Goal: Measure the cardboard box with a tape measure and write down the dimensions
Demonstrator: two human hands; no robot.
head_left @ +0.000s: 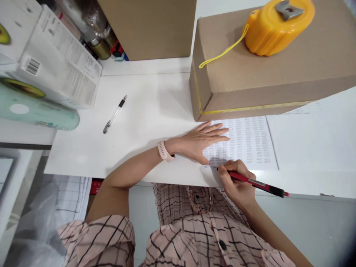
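Note:
My left hand point(204, 141) lies flat with fingers stretched out on a printed sheet of paper point(250, 142) filled with rows of small text, on a white table point(150, 111). A pale watch band sits on that wrist. My right hand point(236, 181) is closed round a red pen point(258, 183), its tip touching the sheet's near left corner by the table's front edge.
A cardboard box point(267, 70) with a yellow tape measure point(278, 26) on top stands just behind the sheet. Another cardboard box point(150, 26) stands at the back. A clear pen point(114, 114) lies loose to the left. White printed boxes point(61, 63) and a teal item point(36, 111) sit far left.

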